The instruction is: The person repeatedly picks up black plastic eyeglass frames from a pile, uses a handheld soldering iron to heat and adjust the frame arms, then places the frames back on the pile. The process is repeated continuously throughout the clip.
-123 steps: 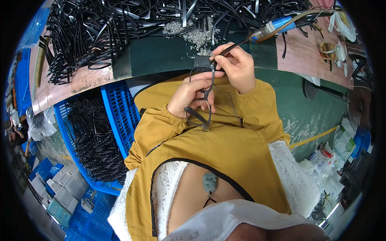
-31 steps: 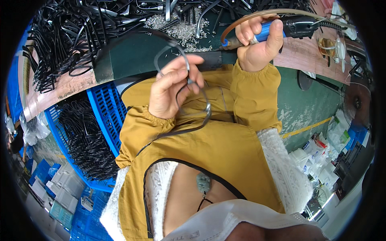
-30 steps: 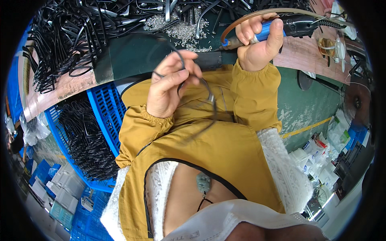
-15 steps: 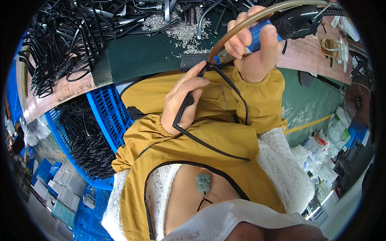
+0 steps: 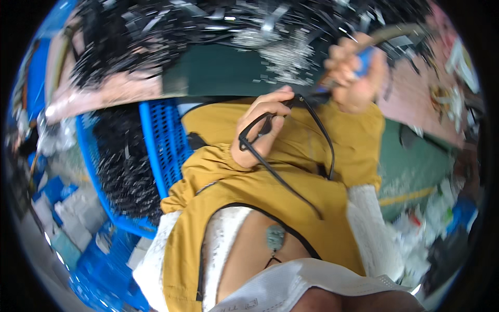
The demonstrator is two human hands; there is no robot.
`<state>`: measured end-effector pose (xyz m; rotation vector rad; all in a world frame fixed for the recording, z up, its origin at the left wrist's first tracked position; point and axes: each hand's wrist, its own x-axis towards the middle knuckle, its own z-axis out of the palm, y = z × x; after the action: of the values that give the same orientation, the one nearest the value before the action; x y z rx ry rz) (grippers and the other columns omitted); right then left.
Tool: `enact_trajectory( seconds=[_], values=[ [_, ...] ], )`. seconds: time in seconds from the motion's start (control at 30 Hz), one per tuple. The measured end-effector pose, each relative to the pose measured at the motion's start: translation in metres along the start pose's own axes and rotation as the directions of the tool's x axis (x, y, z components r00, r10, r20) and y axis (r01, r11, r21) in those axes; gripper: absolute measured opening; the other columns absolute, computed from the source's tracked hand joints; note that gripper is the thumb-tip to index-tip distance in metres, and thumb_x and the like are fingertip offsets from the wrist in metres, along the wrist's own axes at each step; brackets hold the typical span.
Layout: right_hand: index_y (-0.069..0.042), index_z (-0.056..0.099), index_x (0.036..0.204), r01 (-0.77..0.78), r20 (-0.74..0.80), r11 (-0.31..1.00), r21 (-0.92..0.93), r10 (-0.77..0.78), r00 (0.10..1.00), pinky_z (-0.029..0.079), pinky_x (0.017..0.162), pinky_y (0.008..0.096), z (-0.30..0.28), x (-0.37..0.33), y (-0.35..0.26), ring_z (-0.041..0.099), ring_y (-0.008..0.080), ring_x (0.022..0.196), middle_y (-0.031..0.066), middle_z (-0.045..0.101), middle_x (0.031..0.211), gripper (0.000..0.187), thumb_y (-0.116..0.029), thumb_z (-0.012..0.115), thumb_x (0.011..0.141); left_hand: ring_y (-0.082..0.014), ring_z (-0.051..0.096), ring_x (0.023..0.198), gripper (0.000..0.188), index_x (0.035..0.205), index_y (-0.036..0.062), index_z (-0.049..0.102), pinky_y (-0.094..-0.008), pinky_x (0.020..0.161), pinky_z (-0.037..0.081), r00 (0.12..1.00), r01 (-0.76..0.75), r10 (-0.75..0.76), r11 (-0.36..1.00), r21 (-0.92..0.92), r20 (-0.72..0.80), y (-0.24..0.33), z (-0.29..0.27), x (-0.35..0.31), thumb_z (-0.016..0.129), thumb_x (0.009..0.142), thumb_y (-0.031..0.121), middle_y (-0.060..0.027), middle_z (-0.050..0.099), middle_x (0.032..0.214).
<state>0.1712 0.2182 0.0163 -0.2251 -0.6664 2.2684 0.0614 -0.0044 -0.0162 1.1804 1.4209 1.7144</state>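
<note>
My left hand [image 5: 262, 122] is closed around a black eyeglass frame [image 5: 275, 173], just off the table's near edge. One temple hangs down over my mustard apron and the other curves down at the right. A hinge end sticks out past my fingertips. My right hand [image 5: 357, 86], smeared by motion, grips a blue power screwdriver [image 5: 366, 60] with a brownish hose. Its tip is blurred near the hinge end; whether they touch I cannot tell. Small silver screws [image 5: 288, 60] lie heaped on the dark green mat [image 5: 223, 67] beyond my left hand.
Black eyeglass temples [image 5: 130, 47] are piled across the far side of the table. At my left a blue basket [image 5: 166, 140] holds many black frame parts [image 5: 125, 161]. Plastic bags [image 5: 423, 236] lie on the floor at the right.
The whole view has shifted and blurred. My right hand has moved a little right, and the screwdriver has tilted off its former line. The eyeglass frame has turned in my left hand, showing more of its rim.
</note>
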Motion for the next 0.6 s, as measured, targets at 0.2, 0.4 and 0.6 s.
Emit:
enact_trajectory(
  seconds=[0.2,0.4,0.6],
  values=[
    [-0.012,0.063,0.108,0.369,-0.106,0.883,-0.290,-0.413,0.905,0.035,0.050,0.0219,-0.041,0.006,-0.061,0.044,0.0099,0.060,0.0008,0.049,0.075,0.027,-0.038,0.057,0.105,-0.0257,0.070,0.087,0.015,0.112,0.0042,0.049,-0.0377,0.080,0.058,0.684,0.265,0.189,0.835,0.481,-0.704,0.077,-0.143,-0.026,0.054,0.098,0.002,-0.0138,0.068,0.098],
    [-0.005,0.060,0.107,0.306,-0.153,0.922,-0.238,-0.346,0.926,0.034,0.049,0.0209,-0.073,0.009,-0.064,0.043,0.0085,0.060,-0.0001,0.049,0.075,0.032,-0.037,0.059,0.103,-0.0280,0.061,0.081,0.039,0.125,0.0021,0.048,-0.0368,0.076,0.052,0.612,0.568,0.087,0.643,0.513,-0.786,0.061,-0.223,0.008,0.058,0.088,0.008,-0.0162,0.060,0.104],
    [-0.006,0.058,0.112,0.356,0.038,0.922,-0.151,-0.355,0.934,0.036,0.049,0.0202,-0.071,0.009,-0.063,0.042,0.0082,0.063,-0.0005,0.046,0.077,0.026,-0.030,0.061,0.103,-0.0385,0.054,0.119,0.057,0.140,-0.0050,0.048,-0.0478,0.112,0.038,0.752,0.303,0.465,0.387,0.871,-0.468,0.020,-0.239,0.080,0.052,0.083,0.004,-0.0250,0.056,0.132]
  ],
)
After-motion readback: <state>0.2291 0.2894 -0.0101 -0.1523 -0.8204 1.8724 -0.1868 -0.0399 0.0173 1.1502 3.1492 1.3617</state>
